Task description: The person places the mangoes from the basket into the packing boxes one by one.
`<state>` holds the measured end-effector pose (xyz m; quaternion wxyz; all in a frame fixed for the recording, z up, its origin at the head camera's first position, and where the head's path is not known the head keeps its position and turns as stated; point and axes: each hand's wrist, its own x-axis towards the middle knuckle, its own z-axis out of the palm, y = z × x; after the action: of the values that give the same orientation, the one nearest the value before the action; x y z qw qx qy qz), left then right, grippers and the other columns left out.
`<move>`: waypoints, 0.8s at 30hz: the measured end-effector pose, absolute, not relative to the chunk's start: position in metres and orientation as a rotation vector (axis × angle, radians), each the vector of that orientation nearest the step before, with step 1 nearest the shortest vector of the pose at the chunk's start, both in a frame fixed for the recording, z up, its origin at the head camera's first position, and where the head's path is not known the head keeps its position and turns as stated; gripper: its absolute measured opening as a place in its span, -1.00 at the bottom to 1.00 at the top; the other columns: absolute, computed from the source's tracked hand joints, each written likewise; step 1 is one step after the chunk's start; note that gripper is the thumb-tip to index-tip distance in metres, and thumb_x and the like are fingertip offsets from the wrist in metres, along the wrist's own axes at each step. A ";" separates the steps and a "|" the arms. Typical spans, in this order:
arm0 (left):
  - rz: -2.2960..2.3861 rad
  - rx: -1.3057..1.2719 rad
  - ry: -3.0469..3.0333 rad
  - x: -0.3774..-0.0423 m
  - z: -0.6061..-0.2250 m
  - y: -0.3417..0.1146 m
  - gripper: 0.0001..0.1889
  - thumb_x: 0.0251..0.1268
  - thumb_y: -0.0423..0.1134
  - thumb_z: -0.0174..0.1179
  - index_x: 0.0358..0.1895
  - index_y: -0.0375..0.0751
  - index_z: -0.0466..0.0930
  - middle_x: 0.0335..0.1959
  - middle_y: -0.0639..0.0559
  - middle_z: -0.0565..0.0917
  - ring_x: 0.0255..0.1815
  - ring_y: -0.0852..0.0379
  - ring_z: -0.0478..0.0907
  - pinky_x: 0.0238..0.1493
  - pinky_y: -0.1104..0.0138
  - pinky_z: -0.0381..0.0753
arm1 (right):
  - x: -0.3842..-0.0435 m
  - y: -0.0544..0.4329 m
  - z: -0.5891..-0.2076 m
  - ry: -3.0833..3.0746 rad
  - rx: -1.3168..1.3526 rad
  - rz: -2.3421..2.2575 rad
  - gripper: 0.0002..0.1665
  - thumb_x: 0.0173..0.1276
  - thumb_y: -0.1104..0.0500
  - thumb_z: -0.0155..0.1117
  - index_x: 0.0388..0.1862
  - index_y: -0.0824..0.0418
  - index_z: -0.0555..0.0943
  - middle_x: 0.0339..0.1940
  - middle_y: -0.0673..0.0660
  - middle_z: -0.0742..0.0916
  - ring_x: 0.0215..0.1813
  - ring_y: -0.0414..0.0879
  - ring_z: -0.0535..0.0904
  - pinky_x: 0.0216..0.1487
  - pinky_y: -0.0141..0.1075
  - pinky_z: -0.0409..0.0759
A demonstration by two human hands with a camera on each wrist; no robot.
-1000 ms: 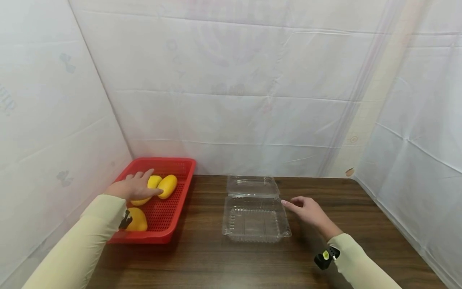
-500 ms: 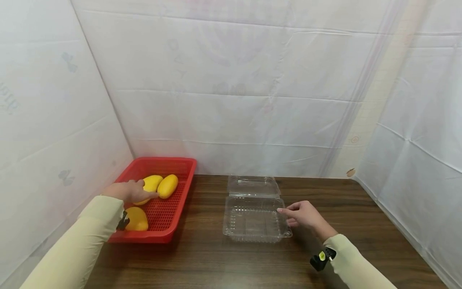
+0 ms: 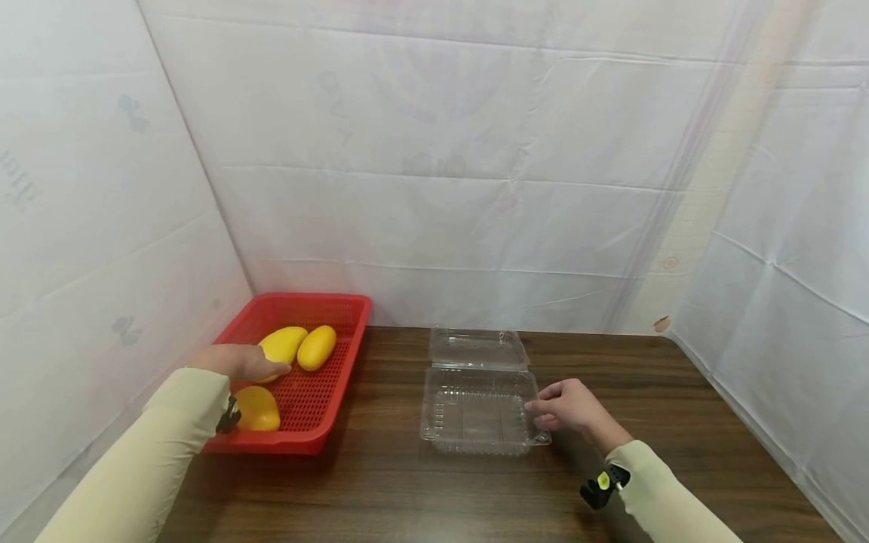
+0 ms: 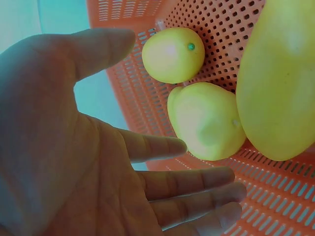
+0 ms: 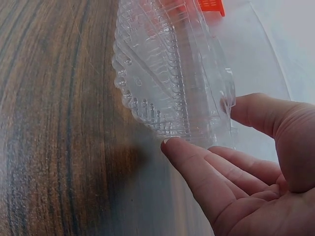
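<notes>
Three yellow mangoes lie in a red plastic basket (image 3: 348, 373): a back-left mango (image 3: 284, 344), a back-right mango (image 3: 316, 348) and a front mango (image 3: 256, 409). Reaching into the basket, my left hand (image 3: 237, 361) is at the back-left mango and partly covers it. In the left wrist view its fingers are extended and the thumb is spread apart, with the fingertips close to a mango (image 4: 209, 120). An unlidded clear plastic clamshell box (image 3: 478, 422) stands mid-table, its lid (image 3: 475, 348) folded back. My right hand (image 3: 577, 407) pinches the box's right wall between thumb and fingers.
The dark wood-grain table (image 3: 407, 498) carries both containers, with the basket at the left against the sheet. White sheeting (image 3: 434, 188) walls in the back and both sides. A black band with a small device (image 3: 600, 489) sits on the right wrist.
My left hand has lowered toward the back-left mango, its fingers dropping down. The right hand has come from the box's corner to its right wall and now pinches it.
</notes>
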<state>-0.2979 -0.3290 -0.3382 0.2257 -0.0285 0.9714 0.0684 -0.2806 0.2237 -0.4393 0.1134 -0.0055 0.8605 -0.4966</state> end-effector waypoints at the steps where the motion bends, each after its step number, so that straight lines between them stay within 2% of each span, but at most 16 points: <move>1: 0.180 -0.075 2.679 -0.298 -0.339 -0.329 0.03 0.38 0.37 0.01 0.33 -0.75 0.25 0.26 -0.61 0.45 0.20 -0.38 0.45 0.35 -0.20 0.39 | -0.281 0.224 -0.439 2.523 -0.015 -1.458 -0.63 0.31 0.18 0.48 -0.08 0.46 0.69 -0.19 0.26 0.79 -0.25 -0.01 0.80 -0.21 -0.18 0.79; 8: 0.050 0.018 2.719 -0.298 -0.341 -0.332 -0.02 0.32 0.41 0.05 0.16 -0.68 0.46 0.02 -0.45 0.63 0.00 -0.24 0.58 0.19 -0.10 0.51 | -0.279 0.224 -0.440 2.517 -0.041 -1.469 -0.63 0.30 0.26 0.47 -0.05 0.52 0.66 -0.18 0.26 0.79 -0.25 0.01 0.79 -0.21 -0.13 0.79; 16: 0.078 -0.005 2.707 -0.297 -0.341 -0.333 -0.09 0.27 0.42 0.14 0.09 -0.57 0.55 -0.09 -0.32 0.66 -0.08 -0.19 0.55 0.11 -0.09 0.53 | -0.279 0.224 -0.442 2.509 -0.039 -1.483 -0.68 0.30 0.28 0.46 -0.09 0.51 0.67 -0.21 0.25 0.80 -0.25 0.02 0.80 -0.21 -0.12 0.79; 21: 0.063 0.008 2.711 -0.295 -0.340 -0.335 -0.22 0.23 0.40 0.18 -0.07 -0.41 0.62 -0.25 -0.15 0.61 -0.17 -0.10 0.52 -0.03 -0.02 0.53 | -0.279 0.225 -0.443 2.507 -0.025 -1.486 -0.68 0.30 0.29 0.45 -0.08 0.52 0.66 -0.21 0.25 0.80 -0.24 0.03 0.80 -0.21 -0.11 0.79; 24: 0.053 0.040 2.718 -0.295 -0.340 -0.335 -0.25 0.21 0.36 0.23 -0.08 -0.41 0.62 -0.24 -0.15 0.62 -0.17 -0.09 0.53 -0.03 -0.02 0.53 | -0.279 0.225 -0.443 2.503 -0.028 -1.493 -0.68 0.30 0.30 0.45 -0.08 0.52 0.66 -0.21 0.25 0.79 -0.24 0.04 0.80 -0.21 -0.11 0.79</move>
<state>-0.2951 -0.3353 -0.3402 0.2098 0.0143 0.9774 0.0191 -0.2793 0.2252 -0.4427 0.1134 -0.0096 0.8532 -0.5090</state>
